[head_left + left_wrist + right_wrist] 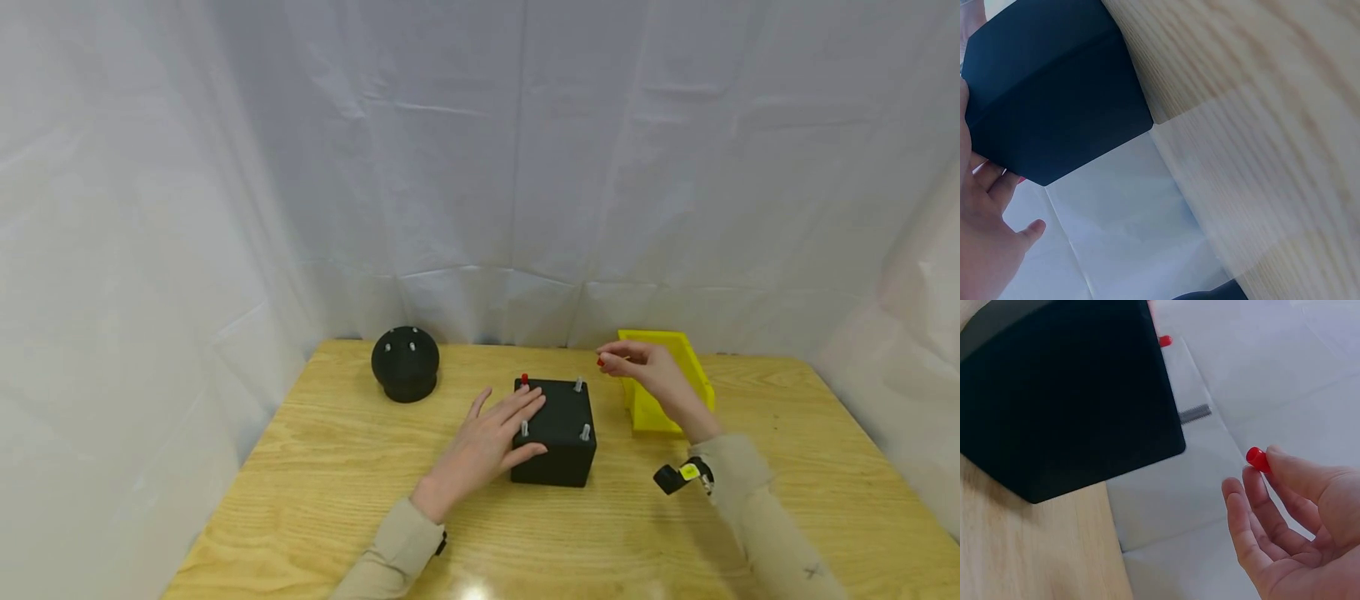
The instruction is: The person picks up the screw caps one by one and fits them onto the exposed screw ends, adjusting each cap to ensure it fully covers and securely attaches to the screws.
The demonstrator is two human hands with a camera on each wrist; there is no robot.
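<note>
Left hand (483, 446) flat, fingers straight, resting on black box (558, 442); right hand (651, 377) pinching red cap (601, 362) above table (337, 467), near yellow bin (693, 367).

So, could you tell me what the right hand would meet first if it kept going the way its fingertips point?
Probably the bare bolt at the far right corner of the black box. The right hand pinches a red cap and points left towards it, though depth is uncertain.

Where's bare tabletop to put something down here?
Free: the wooden table left of the left hand, below the black dome; also the near edge. Crowded: black box, right hand pinching a red cap, yellow bin.
</note>
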